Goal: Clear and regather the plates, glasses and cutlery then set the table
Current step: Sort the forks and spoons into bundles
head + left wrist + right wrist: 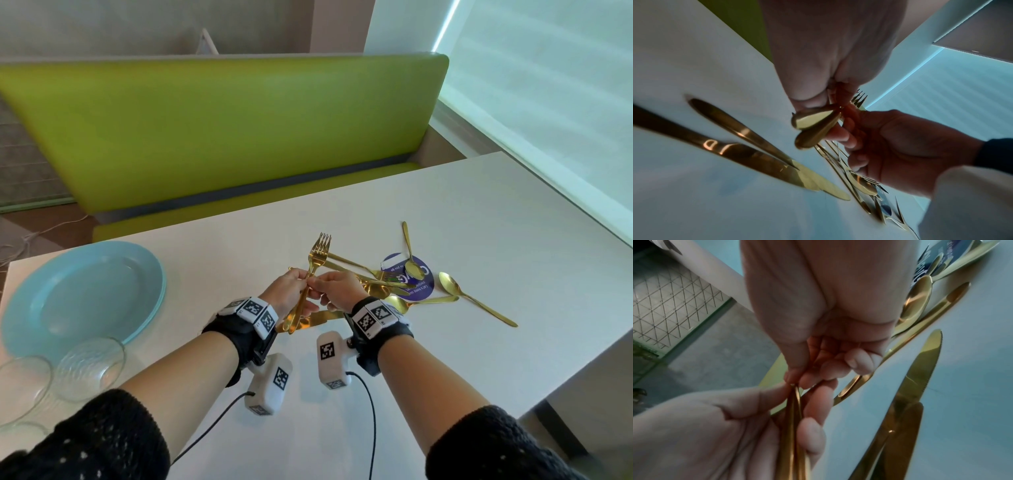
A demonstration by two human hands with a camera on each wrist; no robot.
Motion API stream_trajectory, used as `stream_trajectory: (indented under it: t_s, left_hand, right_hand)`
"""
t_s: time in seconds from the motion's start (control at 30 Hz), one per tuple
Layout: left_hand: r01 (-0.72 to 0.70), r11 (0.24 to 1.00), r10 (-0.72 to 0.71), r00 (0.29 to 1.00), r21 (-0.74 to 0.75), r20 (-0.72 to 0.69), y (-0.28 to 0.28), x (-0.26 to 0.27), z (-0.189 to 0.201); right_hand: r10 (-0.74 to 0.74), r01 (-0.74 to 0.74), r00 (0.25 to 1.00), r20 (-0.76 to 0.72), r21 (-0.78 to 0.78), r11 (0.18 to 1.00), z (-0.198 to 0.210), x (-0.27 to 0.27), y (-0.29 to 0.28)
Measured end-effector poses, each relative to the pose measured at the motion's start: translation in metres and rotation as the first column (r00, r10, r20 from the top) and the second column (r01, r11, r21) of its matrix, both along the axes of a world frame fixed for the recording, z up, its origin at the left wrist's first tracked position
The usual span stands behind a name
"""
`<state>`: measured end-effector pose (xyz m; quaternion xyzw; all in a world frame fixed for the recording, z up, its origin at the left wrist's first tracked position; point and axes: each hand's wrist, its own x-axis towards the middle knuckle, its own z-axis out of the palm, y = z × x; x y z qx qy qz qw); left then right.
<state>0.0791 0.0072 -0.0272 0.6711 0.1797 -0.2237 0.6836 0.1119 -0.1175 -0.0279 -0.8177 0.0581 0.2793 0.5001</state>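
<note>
At frame centre both hands, left hand (291, 286) and right hand (337, 284), pinch the upright forks (317, 260) by their thin stems, so those slick gold stems could slide apart and drop onto the knives (318, 317) lying beneath.

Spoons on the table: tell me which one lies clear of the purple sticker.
The rightmost spoon. It lies on bare white table right of the purple sticker, touching no other cutlery; the other spoons rest on the sticker.
</note>
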Motion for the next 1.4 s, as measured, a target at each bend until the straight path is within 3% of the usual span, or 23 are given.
stream_trajectory:
  t_s: [0.2, 0.47, 0.67, 0.8, 0.9, 1.03, 1.2, 1.4]
  left_hand:
    - [0.016, 0.999, -0.016, 1.0, 0.034, 0.006, 0.001, 0.001, -0.001]
    - [0.091, 0.996, -0.091, 0.996, 0.007, -0.009, 0.003, 0.006, 0.006]
    - [-0.06, 0.994, 0.06, 0.998, -0.096, 0.002, -0.003, 0.008, -0.004]
    - [-0.075, 0.997, 0.075, 0.997, -0.02, 0.017, 0.0, 0.013, -0.01]
    - [-0.078, 0.996, 0.077, 0.997, 0.049, 0.024, 0.008, 0.019, -0.012]
    - [-0.157, 0.984, 0.155, 0.987, 0.087, 0.031, 0.015, 0.026, -0.013]
    - [-0.216, 0.974, 0.217, 0.976, 0.069, -0.007, 0.013, 0.034, -0.012]
    - [-0.226, 0.974, 0.227, 0.973, 0.031, -0.042, 0.009, 0.034, -0.012]
  right_hand:
    - [0.014, -0.011, 0.998, 0.057, -0.06, 0.998, 0.0, 0.007, 0.0]
    - [0.085, -0.076, 0.989, -0.118, 0.086, 0.993, 0.004, 0.019, -0.01]
    - [0.001, -0.002, 0.998, -0.056, -0.013, 1.0, -0.009, 0.024, -0.004]
    - [0.011, 0.006, 0.997, 0.08, -0.209, 0.978, -0.005, 0.033, -0.013]
    - [0.057, 0.058, 0.974, 0.22, -0.485, 0.873, -0.007, 0.049, -0.041]
    - [0.26, -0.078, 0.959, 0.112, -0.78, 0.621, -0.015, 0.065, -0.07]
    - [0.392, -0.182, 0.92, 0.003, -0.882, 0.435, -0.024, 0.073, -0.078]
    - [0.469, -0.208, 0.883, -0.025, -0.917, 0.342, -0.025, 0.073, -0.071]
